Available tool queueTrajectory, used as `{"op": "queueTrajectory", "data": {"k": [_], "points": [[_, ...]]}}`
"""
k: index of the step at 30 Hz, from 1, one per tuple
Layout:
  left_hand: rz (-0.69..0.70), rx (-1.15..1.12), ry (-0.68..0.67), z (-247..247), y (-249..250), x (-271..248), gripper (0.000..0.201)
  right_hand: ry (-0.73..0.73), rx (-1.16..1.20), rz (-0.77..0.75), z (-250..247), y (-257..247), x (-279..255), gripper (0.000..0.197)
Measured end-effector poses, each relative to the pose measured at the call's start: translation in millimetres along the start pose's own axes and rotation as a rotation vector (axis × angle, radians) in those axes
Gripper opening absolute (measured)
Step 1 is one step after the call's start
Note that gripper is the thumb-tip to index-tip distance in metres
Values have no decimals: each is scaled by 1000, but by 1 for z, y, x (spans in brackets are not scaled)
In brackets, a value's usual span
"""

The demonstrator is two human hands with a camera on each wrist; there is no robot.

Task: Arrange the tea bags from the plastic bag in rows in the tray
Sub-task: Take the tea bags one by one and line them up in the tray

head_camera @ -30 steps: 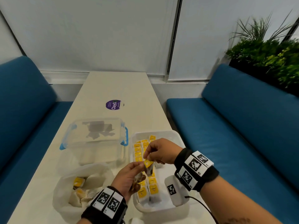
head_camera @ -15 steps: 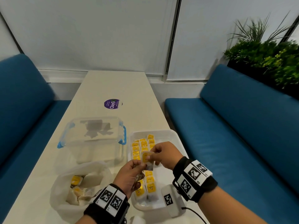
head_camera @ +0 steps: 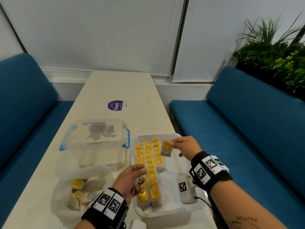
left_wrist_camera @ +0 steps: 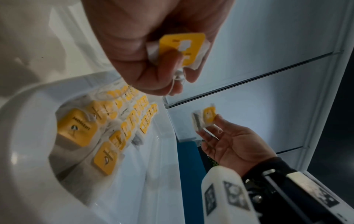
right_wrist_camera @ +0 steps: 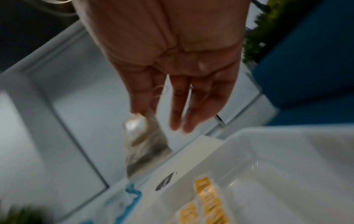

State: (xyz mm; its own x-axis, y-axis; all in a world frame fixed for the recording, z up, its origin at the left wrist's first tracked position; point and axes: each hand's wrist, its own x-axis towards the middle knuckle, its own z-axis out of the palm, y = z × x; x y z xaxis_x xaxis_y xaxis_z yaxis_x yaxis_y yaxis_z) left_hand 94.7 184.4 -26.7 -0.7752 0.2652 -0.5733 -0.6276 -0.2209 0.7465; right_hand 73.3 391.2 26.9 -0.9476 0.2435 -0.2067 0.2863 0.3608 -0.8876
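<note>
A white tray (head_camera: pixel 168 210) on the table's near right holds rows of yellow-tagged tea bags (head_camera: pixel 151 167) along its left side. My right hand (head_camera: pixel 181 147) pinches one tea bag (head_camera: pixel 166 148) by its yellow tag, in the air over the tray's far part; the same bag (left_wrist_camera: pixel 204 119) hangs from that hand in the left wrist view. My left hand (head_camera: pixel 132 177) hovers over the tray's left edge and grips another tea bag (left_wrist_camera: pixel 182 48) in curled fingers. The plastic bag (head_camera: pixel 79 189) with more tea bags lies to the left of the tray.
A clear lidded box (head_camera: pixel 94 139) with blue clips stands behind the plastic bag. A purple round sticker (head_camera: pixel 116 105) lies farther up the table. Blue benches (head_camera: pixel 244 126) flank the table, and a plant (head_camera: pixel 277 60) stands at the back right. The tray's right half (head_camera: pixel 171 184) holds no bags.
My right hand has pulled one tea bag away from my left hand and carried it up and right over the tray's far part. My left hand stays near the tray's left edge.
</note>
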Motion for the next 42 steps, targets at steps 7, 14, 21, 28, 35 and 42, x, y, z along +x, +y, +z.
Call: {"op": "queueTrajectory", "data": {"k": [7,14,21,28,35,42], "points": [[-1,5,9,-3,5,3,14,-121,210,25,2,2,6,19],[-9,6,26,-6,9,8,15,9,-20,97,8,7,18,20],[-21,-30,17,-11,11,11,15,-214,-528,296,27,23,29,23],[-24,-56,25,-18,10,13,15,-392,-622,505,42,39,53,14],[-42,-81,47,-25,9,17,15,-431,-651,518,52,44,64,27],[-61,-130,30,-21,11,15,13,-359,-669,366,50,48,60,18]]}}
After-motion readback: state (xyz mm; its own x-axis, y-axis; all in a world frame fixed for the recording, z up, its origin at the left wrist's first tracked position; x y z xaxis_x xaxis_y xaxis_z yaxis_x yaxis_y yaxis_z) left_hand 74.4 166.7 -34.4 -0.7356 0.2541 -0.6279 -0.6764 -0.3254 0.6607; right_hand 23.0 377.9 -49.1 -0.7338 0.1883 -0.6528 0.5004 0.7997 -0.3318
